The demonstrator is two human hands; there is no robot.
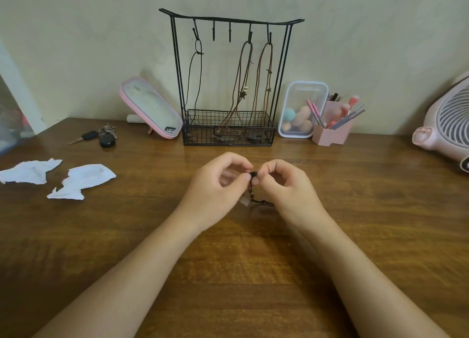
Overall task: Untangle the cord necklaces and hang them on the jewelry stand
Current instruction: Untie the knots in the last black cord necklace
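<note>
Worktop: brown wood worktop against a pale wall, head view.
Stand: black wire stand upright at the back, by the wall.
Hung: three necklaces are on its hooks, a black cord on the leftmost and two brown cords on the two rightmost. Their lower ends drop into the basket.
Free hooks: the two middle hooks are bare.
Cord in hand: a dark cord with small beads and a pale pendant, low over the worktop, well in front of the stand. It is bunched between the hands and partly hidden.
Left hand: fingers curled, thumb and forefinger pinching the dark knot.
Right hand: fingers curled, pinching the same knot from the other side.
Progress: seemingly late. Three are up and one knot is left to loosen and hang; I cannot tell if more cords are hidden.
Next: likely teasing the knot apart, then a middle hook.
Around: keys, torn paper and a mirror at left; a sponge box, brush holder and fan at right.
</note>
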